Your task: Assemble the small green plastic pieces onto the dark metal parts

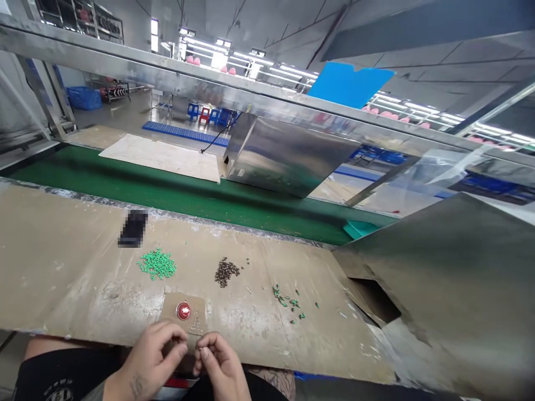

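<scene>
My left hand [157, 352] is just over the near edge of the table, its thumb and forefinger curled until the tips almost meet. Close beside it, my right hand [221, 361] has its thumb pressed against bent fingers. Anything held at either set of fingertips is too small to make out. Just beyond the hands lies a cardboard piece [170, 305] bearing a round red cap-like container [183, 311] with a pale rim. Tiny pale bits [195, 322] are scattered beside the container.
Farther in are a heap of small green pieces [157, 263], a pile of dark brown beads [226, 272] and scattered green-and-dark pieces [292, 302]. A dark pixelated rectangle [133, 228] lies near the green conveyor belt [267, 206]. A metal chute [451, 278] stands right.
</scene>
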`<action>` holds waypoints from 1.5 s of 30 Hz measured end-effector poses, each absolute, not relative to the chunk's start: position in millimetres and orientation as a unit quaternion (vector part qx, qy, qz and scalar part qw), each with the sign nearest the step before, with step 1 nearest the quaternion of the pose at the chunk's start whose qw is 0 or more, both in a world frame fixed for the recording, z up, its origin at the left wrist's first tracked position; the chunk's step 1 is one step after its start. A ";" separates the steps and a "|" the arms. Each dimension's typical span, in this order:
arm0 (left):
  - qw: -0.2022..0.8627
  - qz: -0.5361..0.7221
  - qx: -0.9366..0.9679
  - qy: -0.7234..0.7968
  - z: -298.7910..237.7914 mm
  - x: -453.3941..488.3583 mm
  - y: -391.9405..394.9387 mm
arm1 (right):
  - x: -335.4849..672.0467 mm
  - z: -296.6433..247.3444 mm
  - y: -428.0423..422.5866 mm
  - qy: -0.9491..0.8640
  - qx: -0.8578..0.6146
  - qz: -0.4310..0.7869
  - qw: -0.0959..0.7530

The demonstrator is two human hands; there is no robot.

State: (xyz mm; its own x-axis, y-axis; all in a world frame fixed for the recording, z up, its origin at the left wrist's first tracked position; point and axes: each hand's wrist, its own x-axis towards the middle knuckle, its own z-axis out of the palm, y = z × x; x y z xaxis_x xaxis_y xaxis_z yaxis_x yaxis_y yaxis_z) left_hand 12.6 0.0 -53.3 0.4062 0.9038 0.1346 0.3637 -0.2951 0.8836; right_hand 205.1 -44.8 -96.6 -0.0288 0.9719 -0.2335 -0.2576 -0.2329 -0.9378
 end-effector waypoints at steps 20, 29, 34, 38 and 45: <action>0.442 0.365 0.695 0.435 -31.6 39.2 -2.1 | 174.6 -58.8 -39.1 -0.269 -0.411 0.621 0.610; 0.565 0.275 0.689 0.361 -16.7 34.5 11.4 | 220.1 -36.9 -33.9 -0.620 -0.411 0.417 0.522; 0.595 0.245 0.678 0.355 -16.1 29.9 15.6 | 223.5 -27.7 -31.7 -0.680 -0.396 0.375 0.490; 0.588 0.226 0.694 0.349 -13.2 25.5 16.7 | 223.6 -26.0 -32.3 -0.676 -0.395 0.404 0.473; 0.601 0.208 0.707 0.309 -8.0 14.1 22.6 | 218.1 -25.2 -32.3 -0.674 -0.391 0.438 0.448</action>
State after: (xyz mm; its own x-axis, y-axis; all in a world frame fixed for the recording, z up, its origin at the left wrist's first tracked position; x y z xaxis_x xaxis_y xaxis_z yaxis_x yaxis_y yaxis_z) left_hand 14.1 22.6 -8.0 0.7220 0.6875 -0.0779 0.1870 -0.0856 0.9786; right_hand 218.1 -32.3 -25.2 -0.2927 0.9197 0.2616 0.1338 0.3102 -0.9412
